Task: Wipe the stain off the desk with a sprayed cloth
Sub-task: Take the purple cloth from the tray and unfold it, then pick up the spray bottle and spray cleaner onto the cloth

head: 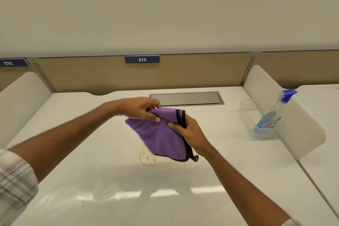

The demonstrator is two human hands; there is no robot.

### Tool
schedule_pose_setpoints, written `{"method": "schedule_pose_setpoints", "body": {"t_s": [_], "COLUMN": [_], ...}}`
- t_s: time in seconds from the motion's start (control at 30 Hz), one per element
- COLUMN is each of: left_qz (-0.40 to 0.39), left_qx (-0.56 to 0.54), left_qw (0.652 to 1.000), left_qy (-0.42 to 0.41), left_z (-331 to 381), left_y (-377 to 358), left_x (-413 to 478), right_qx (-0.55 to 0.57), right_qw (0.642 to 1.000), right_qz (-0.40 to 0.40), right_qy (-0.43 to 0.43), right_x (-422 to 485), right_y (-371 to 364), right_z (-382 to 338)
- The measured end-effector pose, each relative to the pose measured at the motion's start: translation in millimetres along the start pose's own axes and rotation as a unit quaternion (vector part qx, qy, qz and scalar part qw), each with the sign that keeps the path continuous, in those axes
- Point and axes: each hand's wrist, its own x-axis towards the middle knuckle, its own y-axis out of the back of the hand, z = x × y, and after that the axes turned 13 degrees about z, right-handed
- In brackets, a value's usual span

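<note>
A person holds a purple cloth point(161, 134) with black edging in both hands above a white desk point(91, 180). The left hand point(141, 109), reaching in from the lower left on an outstretched bare forearm with a plaid sleeve point(16, 185) rolled at the elbow, pinches the cloth's upper edge between thumb and curled fingers. The right hand point(190, 134), coming up from the lower right, grips the cloth's right side along the black trim, thumb pressed on the front face and fingers closed behind it. The cloth hangs folded and clear of the surface, its lower corner just above a yellowish ring-shaped stain point(146, 158) on the desk, which it partly hides. A spray bottle point(271, 115) with a blue trigger head stands in a clear tray well to the right, against a white divider point(293, 130). A metal cable flap point(186, 98) sits behind the hands, below a panel label reading 213 point(142, 59).
</note>
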Motion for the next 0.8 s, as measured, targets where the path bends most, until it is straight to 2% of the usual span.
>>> {"method": "schedule_pose_setpoints", "body": {"t_s": [0.13,0.2,0.27,0.37,0.47,0.53,0.6,0.67,0.73,0.8], "left_qz": [0.007,0.007,-0.03,-0.037,-0.027,-0.035,-0.041,-0.04,-0.033,-0.025], "left_qx": [-0.082,-0.136,-0.176,-0.19,-0.193,-0.186,-0.174,-0.165,-0.159,-0.155], "left_qw": [0.996,0.991,0.983,0.979,0.978,0.978,0.979,0.979,0.979,0.98], "left_qy": [-0.031,0.008,0.047,0.069,0.079,0.088,0.1,0.111,0.12,0.126], "left_z": [6,9,19,34,46,50,50,48,46,44], "left_y": [-16,-18,-20,-30,-42,-48,-54,-60,-64,-66], "left_x": [9,17,24,42,62,73,82,91,98,104], "right_qx": [-0.044,-0.07,-0.099,-0.123,-0.111,-0.106,-0.12,-0.138,-0.168,-0.178], "right_qw": [0.998,0.997,0.994,0.991,0.994,0.992,0.977,0.945,0.898,0.864], "right_qz": [-0.039,-0.038,-0.044,-0.043,-0.006,0.064,0.175,0.297,0.405,0.468], "right_qy": [0.013,0.018,0.025,0.035,0.021,0.01,0.004,-0.013,-0.037,-0.054], "right_x": [13,23,34,43,47,48,46,43,42,44], "right_y": [24,46,67,94,127,161,205,251,297,335], "right_z": [-7,-10,-9,-4,3,11,24,37,49,56]}}
